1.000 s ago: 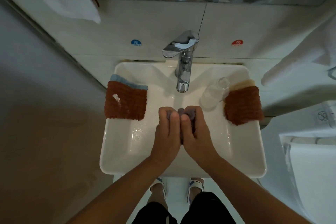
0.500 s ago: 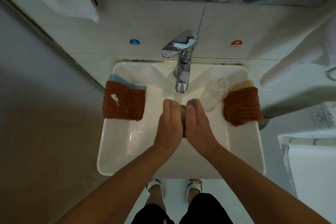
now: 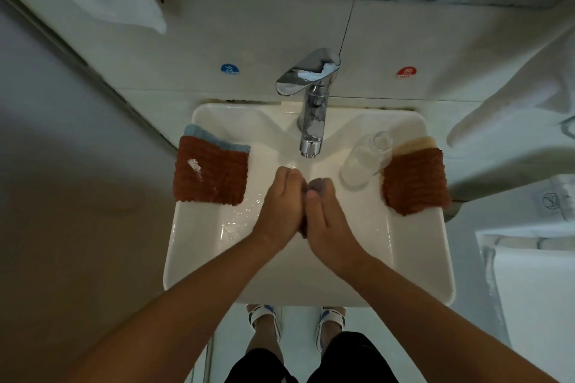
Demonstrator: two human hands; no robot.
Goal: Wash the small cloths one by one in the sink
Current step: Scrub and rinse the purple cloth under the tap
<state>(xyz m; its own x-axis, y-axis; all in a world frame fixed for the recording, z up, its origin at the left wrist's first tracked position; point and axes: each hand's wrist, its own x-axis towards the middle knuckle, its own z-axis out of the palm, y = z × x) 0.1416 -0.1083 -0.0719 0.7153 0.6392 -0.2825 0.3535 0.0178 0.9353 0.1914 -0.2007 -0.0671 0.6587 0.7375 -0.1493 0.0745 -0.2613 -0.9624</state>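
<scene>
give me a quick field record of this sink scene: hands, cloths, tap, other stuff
left hand: pressed against the right, rubbing a cloth between them
right hand: fingers curled on the greyish cloth
sink: white basin, wet inside
tap: chrome, spout just behind the hands
left rim: rust cloth on top of a blue cloth
right rim: rust cloth on top of a beige cloth
glass: clear, standing beside the right pile

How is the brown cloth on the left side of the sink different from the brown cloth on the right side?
The left brown cloth has a white smear on it; the right brown cloth shows none. The left one lies over a blue cloth, while the right one lies over a beige cloth. A clear glass stands right beside the right one; nothing like that stands by the left one. Both are rust-brown, ribbed, and draped on the sink rim.
</scene>
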